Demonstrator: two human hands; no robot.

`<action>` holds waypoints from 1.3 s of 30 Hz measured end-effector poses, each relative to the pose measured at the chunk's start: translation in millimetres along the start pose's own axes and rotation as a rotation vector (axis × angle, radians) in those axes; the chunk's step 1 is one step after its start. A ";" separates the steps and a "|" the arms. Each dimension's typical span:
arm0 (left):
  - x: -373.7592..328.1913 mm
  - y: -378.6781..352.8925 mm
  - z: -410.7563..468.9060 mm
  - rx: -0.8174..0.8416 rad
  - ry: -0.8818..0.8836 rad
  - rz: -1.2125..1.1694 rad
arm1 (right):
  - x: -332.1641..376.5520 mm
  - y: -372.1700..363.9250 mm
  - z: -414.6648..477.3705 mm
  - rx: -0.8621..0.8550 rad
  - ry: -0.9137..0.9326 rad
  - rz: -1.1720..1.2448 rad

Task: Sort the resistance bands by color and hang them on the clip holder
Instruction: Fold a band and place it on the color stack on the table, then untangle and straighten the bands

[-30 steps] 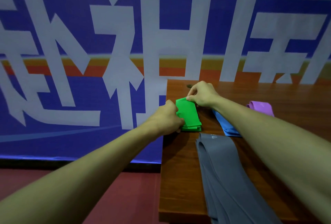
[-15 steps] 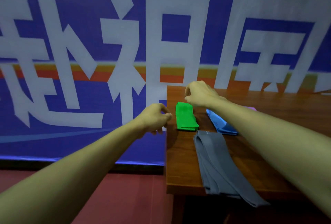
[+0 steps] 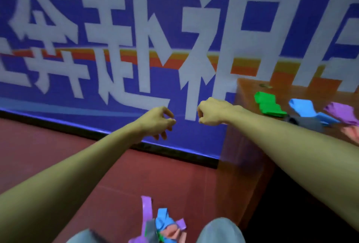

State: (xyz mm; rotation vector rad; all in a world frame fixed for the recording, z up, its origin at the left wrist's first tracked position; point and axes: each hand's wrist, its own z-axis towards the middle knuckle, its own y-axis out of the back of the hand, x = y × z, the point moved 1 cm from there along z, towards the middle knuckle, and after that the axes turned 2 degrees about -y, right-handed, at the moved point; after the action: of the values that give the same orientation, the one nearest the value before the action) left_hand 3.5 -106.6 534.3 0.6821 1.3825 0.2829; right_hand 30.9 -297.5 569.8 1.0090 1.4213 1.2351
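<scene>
The left hand [image 3: 157,122] hangs in the air before the blue banner [image 3: 58,95], its fingers loosely curled, holding nothing. Low down, beside the person's knee [image 3: 219,231], lies a tangled heap of bands [image 3: 165,227] (purple, blue, pink, grey). The right hand [image 3: 211,113] is clenched into an empty fist. On the bench [image 3: 246,91], near its far left corner, lies the green band [image 3: 269,103], then the blue band [image 3: 308,110] and the purple band [image 3: 342,114].

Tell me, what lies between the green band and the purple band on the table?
The blue band, seen in the head view, lies between the green band and the purple band.
</scene>
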 end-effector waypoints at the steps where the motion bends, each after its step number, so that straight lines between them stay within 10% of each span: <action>1: 16.5 5.4 -6.5 -0.011 0.032 -0.022 | 15.9 -10.5 5.1 0.021 0.028 -0.006; 19: 323.2 -112.2 -2.0 0.204 0.523 -0.201 | 131.8 -339.5 100.0 0.579 0.101 0.459; 39: 563.4 -278.5 -7.2 0.223 0.943 -0.278 | 215.4 -660.4 144.0 0.587 -0.098 0.599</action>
State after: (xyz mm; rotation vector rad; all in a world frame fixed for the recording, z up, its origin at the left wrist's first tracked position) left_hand 48.6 -4.3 -84.2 0.5359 2.4130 0.2354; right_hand 134.2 -155.8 -117.6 1.9775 1.4886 1.1630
